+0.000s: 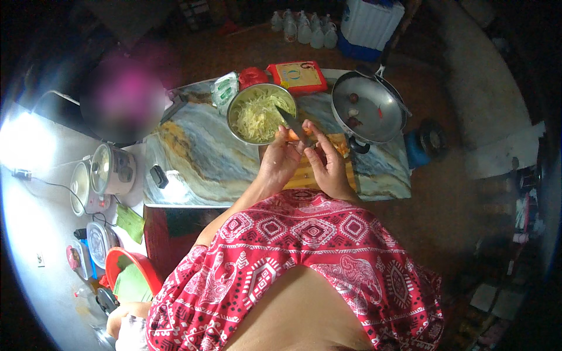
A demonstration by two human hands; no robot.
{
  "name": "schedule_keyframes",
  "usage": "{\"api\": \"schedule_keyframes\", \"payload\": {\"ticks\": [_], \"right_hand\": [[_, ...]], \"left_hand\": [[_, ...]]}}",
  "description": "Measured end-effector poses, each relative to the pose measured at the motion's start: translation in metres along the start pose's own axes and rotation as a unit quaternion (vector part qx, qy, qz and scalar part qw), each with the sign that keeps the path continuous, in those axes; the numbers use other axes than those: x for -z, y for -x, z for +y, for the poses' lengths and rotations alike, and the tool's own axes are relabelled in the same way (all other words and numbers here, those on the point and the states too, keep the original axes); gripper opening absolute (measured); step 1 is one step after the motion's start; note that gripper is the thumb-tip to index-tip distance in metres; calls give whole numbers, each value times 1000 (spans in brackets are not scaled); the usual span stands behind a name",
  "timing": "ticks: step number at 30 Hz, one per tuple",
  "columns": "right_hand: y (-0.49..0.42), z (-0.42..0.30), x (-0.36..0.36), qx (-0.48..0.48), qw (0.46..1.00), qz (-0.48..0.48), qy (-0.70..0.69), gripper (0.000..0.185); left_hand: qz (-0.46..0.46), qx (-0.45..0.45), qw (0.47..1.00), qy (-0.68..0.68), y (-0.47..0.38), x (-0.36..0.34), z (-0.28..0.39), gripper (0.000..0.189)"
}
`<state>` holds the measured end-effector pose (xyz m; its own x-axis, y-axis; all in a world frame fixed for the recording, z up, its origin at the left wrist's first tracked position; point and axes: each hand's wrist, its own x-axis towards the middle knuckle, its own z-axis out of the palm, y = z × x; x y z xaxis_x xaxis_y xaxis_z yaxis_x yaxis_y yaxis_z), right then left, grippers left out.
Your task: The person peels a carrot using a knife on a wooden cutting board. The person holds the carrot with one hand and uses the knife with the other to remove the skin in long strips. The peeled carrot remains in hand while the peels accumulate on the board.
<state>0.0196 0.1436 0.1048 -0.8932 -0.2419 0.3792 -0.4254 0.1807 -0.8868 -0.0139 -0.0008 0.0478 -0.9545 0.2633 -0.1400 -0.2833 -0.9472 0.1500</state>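
Note:
My left hand [283, 155] grips a peeled piece of carrot [293, 135] just past the near rim of a steel bowl. In my right hand [327, 169] is a knife, its dark blade [287, 117] crossing the carrot and pointing up-left over the bowl. My right fingertips also reach the carrot's far end; the knife's handle is mostly hidden. Pale green shreds, seemingly cabbage, fill much of the steel bowl [229, 123]. Beneath my hands lies a wooden cutting board [303, 175], with orange carrot scraps [341, 145] at its right.
A wok [369, 118] holding a few small items stands right of the bowl on the marble-patterned table [206, 145]. Behind the bowl lie a red pack [298, 77] and a green-white packet [225, 93]. A black object [159, 176] sits left. Another person is at the far left.

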Motion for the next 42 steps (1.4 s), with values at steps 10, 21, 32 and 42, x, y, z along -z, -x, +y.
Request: {"api": "schedule_keyframes", "payload": {"ticks": [10,21,32,42], "right_hand": [[3,44,-2,-101,977,111,-150,28],[58,227,52,-234,955,40,178,32],[50,217,48,-250,923,25,292,32],[33,129,37,-229,972,17,-48,45]], "left_hand": [[92,-6,995,-36,-2,-2,-18,39],[-12,71,997,-23,11,-15,1,33],[-43,67,994,-68,17,-30,6,47],[105,42,991,-70,11,-17,23,43]]}}
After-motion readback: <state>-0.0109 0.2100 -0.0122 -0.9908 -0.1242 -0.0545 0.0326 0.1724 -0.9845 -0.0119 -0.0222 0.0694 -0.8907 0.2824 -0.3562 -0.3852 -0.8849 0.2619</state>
